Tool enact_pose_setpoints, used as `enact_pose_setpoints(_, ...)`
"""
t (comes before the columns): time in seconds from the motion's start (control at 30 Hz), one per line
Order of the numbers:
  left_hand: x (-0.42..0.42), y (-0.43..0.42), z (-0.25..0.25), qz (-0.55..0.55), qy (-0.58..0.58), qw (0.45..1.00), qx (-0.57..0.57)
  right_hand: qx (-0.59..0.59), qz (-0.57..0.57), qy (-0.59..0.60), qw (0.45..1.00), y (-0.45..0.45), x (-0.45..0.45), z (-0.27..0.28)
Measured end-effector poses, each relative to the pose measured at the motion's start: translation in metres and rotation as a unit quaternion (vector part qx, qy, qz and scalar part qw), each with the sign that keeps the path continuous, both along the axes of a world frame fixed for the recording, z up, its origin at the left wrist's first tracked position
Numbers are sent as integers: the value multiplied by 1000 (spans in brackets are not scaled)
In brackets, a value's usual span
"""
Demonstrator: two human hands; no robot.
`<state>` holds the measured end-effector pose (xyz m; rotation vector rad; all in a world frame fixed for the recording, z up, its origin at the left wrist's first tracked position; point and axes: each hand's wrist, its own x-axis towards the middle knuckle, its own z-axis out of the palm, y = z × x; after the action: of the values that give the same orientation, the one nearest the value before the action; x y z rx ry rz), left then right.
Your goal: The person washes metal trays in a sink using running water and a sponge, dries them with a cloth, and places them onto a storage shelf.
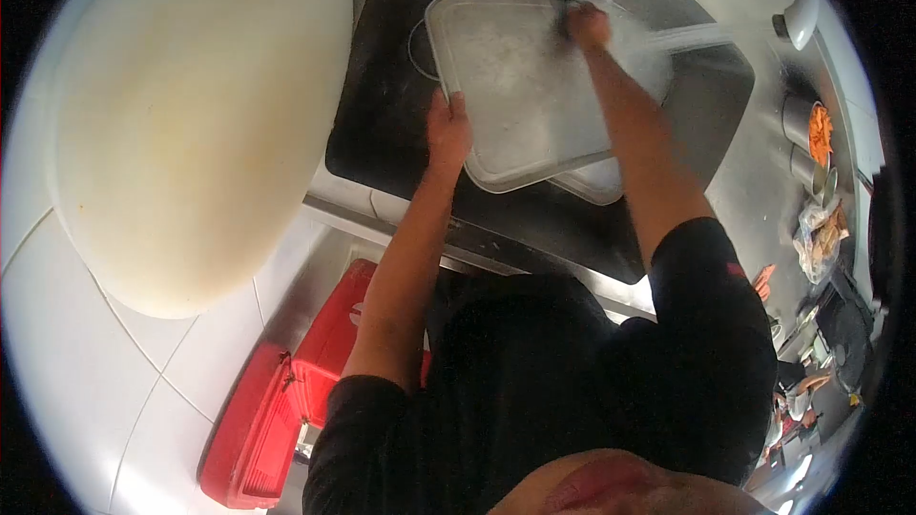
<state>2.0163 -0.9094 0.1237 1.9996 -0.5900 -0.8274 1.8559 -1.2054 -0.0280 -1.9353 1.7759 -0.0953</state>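
Observation:
A rectangular metal tray point(520, 86) with a raised rim is held tilted over the dark sink point(382, 124). My left hand point(448, 136) is closed around the tray's left edge, thumb on the upper side. My right hand point(590, 27) is closed at the tray's upper right, pressing a small dark scrubbing pad point(567, 25) against its surface; motion blurs the pad. Water sprays from the right onto the tray near my right hand. Under the lower right corner, part of a second tray point(599, 181) shows, mostly covered.
A large white rounded board point(191, 124) stands left of the sink. Below are an open red case point(258, 420) and white tiles. To the right are a white tap point(801, 17), a metal container of orange food point(819, 133) and a plastic bag point(816, 243). Other people work at lower right.

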Motion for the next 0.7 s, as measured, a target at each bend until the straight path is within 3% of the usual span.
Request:
enact_pose_setpoints(0.07,1,-1,-1,-31,2,999,38,-95,15,71,993,-18,-34,-45)
enact_pose_setpoints(0.1,0,-1,-3,-39,-6,998,47,-142,47,13,989,-12,-30,-40)
enact_pose_setpoints(0.17,0,-2,-8,-49,-24,996,64,-234,112,-108,960,11,5,-6)
enact_pose_setpoints(0.2,0,-1,-13,-50,-30,996,70,-247,194,-93,945,22,31,17)
enact_pose_setpoints(0.3,2,6,-22,-49,-41,995,74,-223,295,-142,918,63,109,96)
enact_pose_setpoints(0.4,6,5,-20,-44,-47,997,47,-241,426,-154,859,69,151,123)
enact_pose_setpoints(0.5,8,4,-13,-46,-61,996,36,-183,430,-53,882,65,158,136)
enact_pose_setpoints(0.6,7,6,-12,-42,-60,997,19,-163,486,78,855,45,152,134)
enact_pose_setpoints(0.7,5,5,-18,-56,-74,995,35,-279,414,-43,865,52,161,101)
